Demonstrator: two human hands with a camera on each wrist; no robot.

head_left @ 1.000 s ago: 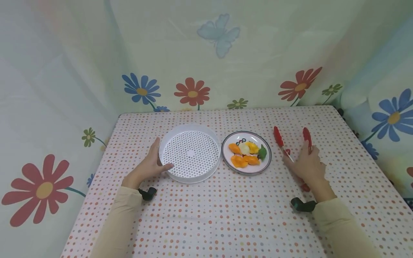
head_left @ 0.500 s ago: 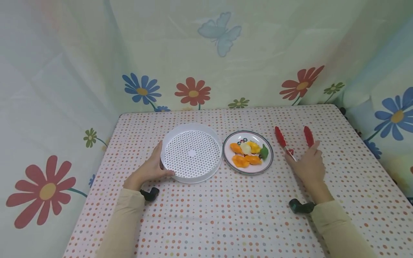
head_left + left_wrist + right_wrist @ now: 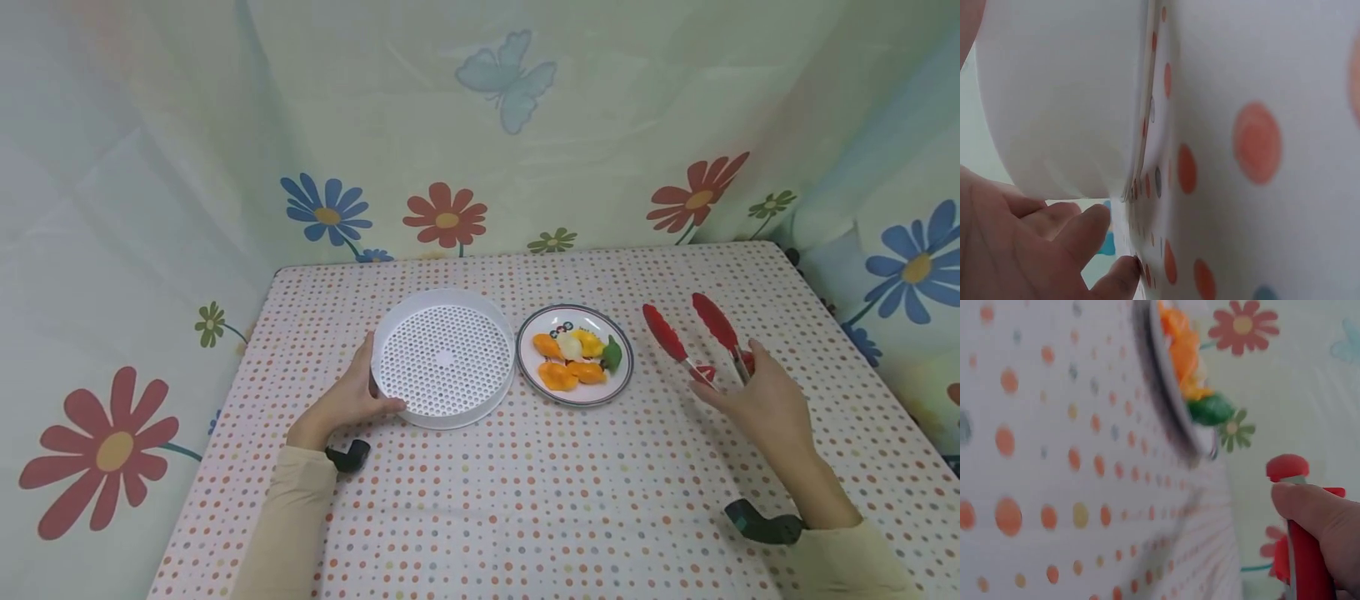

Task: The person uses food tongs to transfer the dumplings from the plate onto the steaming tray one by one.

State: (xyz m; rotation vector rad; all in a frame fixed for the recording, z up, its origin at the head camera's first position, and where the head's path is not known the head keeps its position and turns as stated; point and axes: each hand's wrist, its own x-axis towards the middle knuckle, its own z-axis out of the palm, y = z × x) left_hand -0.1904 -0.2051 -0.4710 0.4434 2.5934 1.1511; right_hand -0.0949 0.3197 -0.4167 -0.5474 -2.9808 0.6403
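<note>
My left hand (image 3: 347, 407) holds a round white perforated steamer tray (image 3: 444, 392) by its left side, thumb at the near rim, other fingers along the outer wall. In the left wrist view several fingers (image 3: 1085, 234) lie beside the tray's smooth wall (image 3: 1060, 106). My right hand (image 3: 776, 408) grips red-tipped tongs (image 3: 663, 332), whose arms stand apart and point away from me. The right wrist view shows the thumb (image 3: 1310, 506) pressing on the red handle. Between the hands is a white plate (image 3: 603, 387) bearing several dumpling-shaped pieces (image 3: 557, 377), orange, yellow, white and green.
A polka-dot cloth (image 3: 480, 500) covers the table, and a flowered curtain (image 3: 375, 108) hangs behind and at both sides. The plate stands close against the tray's right side. Dark wrist cameras (image 3: 348, 456) are worn on both wrists.
My right hand has moved right and toward me with the tongs, and the red tips have come closer together. My left hand has stayed at the steamer tray.
</note>
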